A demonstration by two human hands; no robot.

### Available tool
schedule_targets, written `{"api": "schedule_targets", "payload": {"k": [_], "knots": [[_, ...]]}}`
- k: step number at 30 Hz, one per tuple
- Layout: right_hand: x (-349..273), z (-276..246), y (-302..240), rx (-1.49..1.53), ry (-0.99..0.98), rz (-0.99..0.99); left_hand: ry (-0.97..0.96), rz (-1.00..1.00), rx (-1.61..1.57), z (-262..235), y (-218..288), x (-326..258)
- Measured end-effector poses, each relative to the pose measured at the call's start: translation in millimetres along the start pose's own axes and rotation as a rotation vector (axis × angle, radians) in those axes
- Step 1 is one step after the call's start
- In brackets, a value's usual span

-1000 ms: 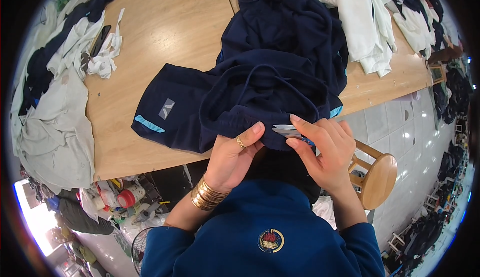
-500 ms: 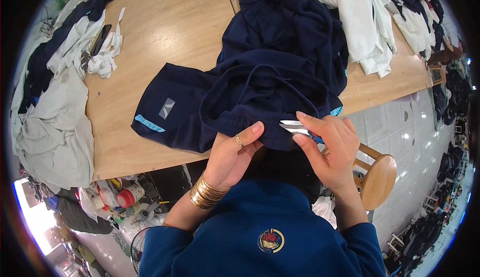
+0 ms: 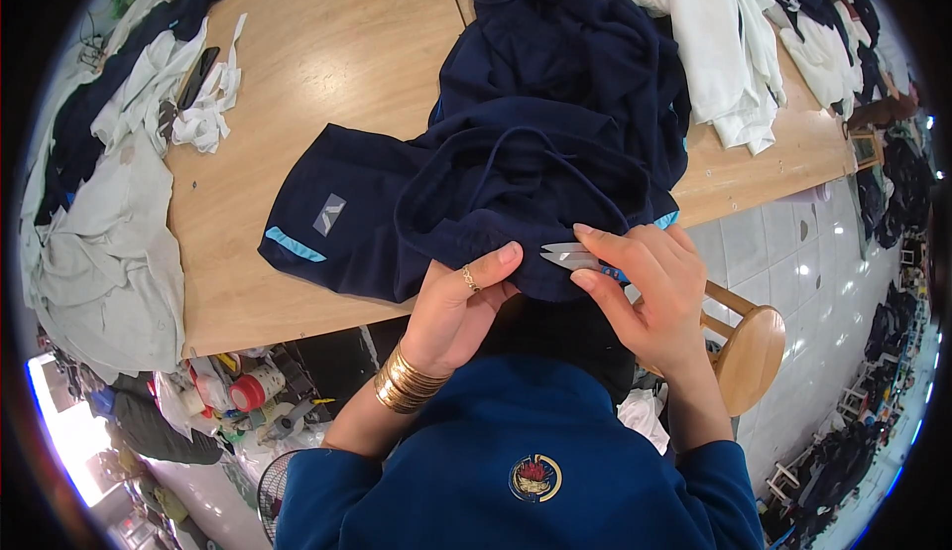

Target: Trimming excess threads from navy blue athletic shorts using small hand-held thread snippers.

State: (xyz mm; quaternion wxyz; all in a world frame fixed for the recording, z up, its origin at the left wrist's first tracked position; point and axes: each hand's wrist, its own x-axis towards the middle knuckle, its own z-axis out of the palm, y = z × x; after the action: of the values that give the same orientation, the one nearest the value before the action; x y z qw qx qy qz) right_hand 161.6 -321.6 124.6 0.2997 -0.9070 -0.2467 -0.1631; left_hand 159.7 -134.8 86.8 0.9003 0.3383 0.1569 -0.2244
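Navy shorts (image 3: pixel 347 188) with an elastic waistband and a loose drawstring lie at the table's near edge, waist opening toward me. My left hand (image 3: pixel 461 297), with a gold ring and bracelets, pinches the near side of the waistband, thumb on top and fingers underneath. In my right hand (image 3: pixel 650 287) is a pair of blue-handled thread snips (image 3: pixel 567 255), gripped between thumb and fingers. The snips' blades point left over the waistband, a short way from my left thumb. Most of the handle is hidden in my palm.
More navy garments (image 3: pixel 555 44) are heaped behind the shorts on the wooden table (image 3: pixel 307 54). White garments (image 3: pixel 724 54) lie at the far right, pale cloth (image 3: pixel 109 262) at the left. A dark phone (image 3: pixel 198 76) rests by white strips. A wooden stool (image 3: pixel 752 360) stands at right.
The snips in my right hand have shifted slightly left, toward my left thumb, and their blades look closer together. My left hand keeps its hold on the waistband.
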Motion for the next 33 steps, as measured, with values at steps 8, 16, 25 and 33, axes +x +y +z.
{"api": "schedule_targets", "payload": {"k": [8,16,25,33], "knots": [[0.7,-0.6,-0.9,-0.025,0.008,-0.007,0.007,-0.025,0.012,0.1,0.9,-0.4],[-0.4,0.9,-0.9,-0.03,0.065,-0.003,-0.024,-0.006,0.012,2.2,0.8,0.6],[1.8,1.3,-2.8,-0.076,0.039,-0.02,-0.057,-0.077,-0.007,3.0,3.6,0.2],[1.6,7.5,-2.6,-0.08,0.069,-0.02,-0.071,-0.105,-0.006,-0.5,2.9,1.6]]}}
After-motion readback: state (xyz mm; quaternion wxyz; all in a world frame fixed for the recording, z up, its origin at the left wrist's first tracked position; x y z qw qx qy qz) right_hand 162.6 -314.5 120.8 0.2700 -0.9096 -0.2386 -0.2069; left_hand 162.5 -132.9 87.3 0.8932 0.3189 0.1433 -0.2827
